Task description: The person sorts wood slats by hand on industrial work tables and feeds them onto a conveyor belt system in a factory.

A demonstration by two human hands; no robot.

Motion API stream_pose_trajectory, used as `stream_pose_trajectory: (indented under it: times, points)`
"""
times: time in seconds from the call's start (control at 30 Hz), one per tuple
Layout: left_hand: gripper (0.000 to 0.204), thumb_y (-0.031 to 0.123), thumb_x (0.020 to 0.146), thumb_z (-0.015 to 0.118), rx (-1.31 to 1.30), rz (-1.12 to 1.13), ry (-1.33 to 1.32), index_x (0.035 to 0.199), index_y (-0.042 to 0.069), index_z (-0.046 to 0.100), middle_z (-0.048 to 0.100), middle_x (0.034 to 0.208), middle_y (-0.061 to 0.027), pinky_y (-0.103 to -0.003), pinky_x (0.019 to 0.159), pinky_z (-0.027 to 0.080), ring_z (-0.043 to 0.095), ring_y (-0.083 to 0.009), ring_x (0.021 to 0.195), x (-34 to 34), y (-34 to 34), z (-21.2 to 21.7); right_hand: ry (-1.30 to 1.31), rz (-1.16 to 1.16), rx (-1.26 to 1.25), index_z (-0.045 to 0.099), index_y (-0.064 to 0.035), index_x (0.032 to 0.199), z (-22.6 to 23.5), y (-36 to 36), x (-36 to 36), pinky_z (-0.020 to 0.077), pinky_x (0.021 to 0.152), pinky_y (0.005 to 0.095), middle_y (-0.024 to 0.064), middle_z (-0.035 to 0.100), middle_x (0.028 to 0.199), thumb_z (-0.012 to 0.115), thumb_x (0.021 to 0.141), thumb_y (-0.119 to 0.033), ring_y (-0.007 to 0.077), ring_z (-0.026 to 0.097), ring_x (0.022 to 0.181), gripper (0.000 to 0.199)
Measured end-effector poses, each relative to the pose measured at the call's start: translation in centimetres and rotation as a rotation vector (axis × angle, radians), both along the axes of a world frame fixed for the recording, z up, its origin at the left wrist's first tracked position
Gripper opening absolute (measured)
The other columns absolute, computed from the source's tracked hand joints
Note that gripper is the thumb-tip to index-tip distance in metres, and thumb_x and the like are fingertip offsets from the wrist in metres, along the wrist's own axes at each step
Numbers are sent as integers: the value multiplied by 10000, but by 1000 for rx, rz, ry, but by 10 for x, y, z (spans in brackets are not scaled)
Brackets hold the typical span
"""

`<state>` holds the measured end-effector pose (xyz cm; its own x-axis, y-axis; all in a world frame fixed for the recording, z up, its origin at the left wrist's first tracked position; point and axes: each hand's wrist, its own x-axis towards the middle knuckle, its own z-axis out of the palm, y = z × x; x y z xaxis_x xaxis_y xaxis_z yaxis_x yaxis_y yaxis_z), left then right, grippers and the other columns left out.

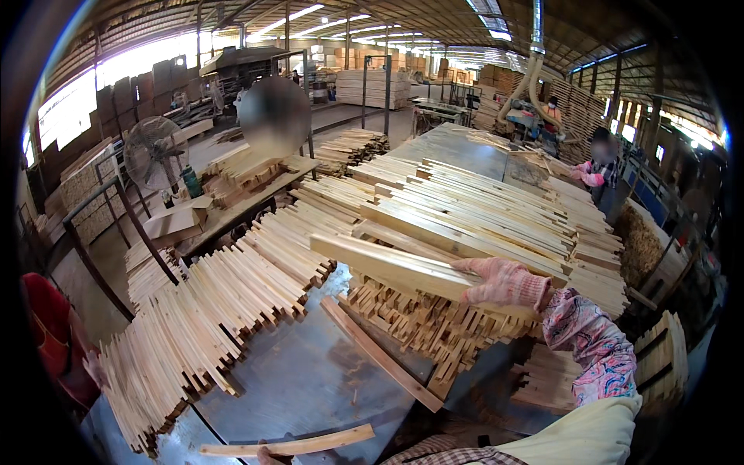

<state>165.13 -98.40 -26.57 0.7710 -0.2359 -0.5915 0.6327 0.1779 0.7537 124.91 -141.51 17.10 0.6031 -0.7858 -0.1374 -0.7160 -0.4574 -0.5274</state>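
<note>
My right hand (504,284), in a pale pink knit glove, is closed on the near end of a long wooden board (387,262). That board lies slanted over a stack of wooden strips (434,325) whose cut ends face me. At the bottom edge my left hand (268,456) shows only in part. It is closed on a thin, light wooden strip (333,440) above the metal table (287,380). Between the hands, a reddish-brown wooden strip (380,353) lies aslant on the table, beside the stack.
A long row of wooden strips (186,325) covers the table's left side; more boards (480,209) lie ahead. At the left edge a person in red (58,333) has a hand by the row. Another person (601,170) stands far right. A fan (155,153) stands beyond a rail.
</note>
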Motion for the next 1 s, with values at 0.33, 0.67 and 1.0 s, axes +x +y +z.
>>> stream_pose_trajectory:
  times: [0.33, 0.67, 1.0]
  points:
    - [500, 389, 953, 572, -13, 39, 22, 1309, 37, 586, 646, 1159, -146, -443, 942, 526, 620, -303, 1054, -20, 17, -4, -120, -55, -118, 487, -126, 1509, 15, 13, 0, 459, 1050, 367, 166, 634, 1369, 809, 848, -341, 289, 598, 1242, 766]
    - [519, 340, 910, 615, -31, 72, 44, 1334, 45, 571, 634, 1164, -140, -448, 915, 539, 622, -294, 1047, -24, 37, -10, 320, -78, -690, 536, -119, 1434, -3, 8, -3, 493, 1029, 420, 167, 633, 1305, 729, 876, -391, 343, 598, 1226, 651]
    - [557, 292, 867, 659, -123, 147, 27, 1360, 52, 556, 622, 1170, -133, -452, 887, 552, 625, -285, 1040, -28, 46, -12, 486, -68, -997, 490, -96, 1458, -53, 21, 19, 418, 1118, 505, 195, 585, 1382, 655, 936, -352, 366, 570, 1267, 605]
